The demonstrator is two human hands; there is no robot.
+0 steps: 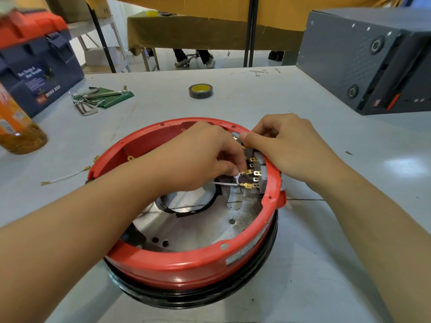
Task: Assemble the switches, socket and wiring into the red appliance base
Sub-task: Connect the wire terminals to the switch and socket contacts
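Left hand (198, 157) pinches a white wire (224, 183) inside the red base (186, 264); right hand (286, 145) grips the switch block (253, 170) at the rim, on a grey table (326, 229).

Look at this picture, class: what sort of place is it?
Probably a workshop or repair bench: a toolbox, loose hex keys and a roll of tape lie on the grey table beside the opened red appliance base.

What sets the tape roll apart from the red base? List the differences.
The tape roll is small, dark with a yellow core; the red base is far larger, red above a black band. The tape roll lies untouched at the far side of the table; the base sits near, with both hands, left and right, working at its far right wall. Both are round and lie flat on the table.
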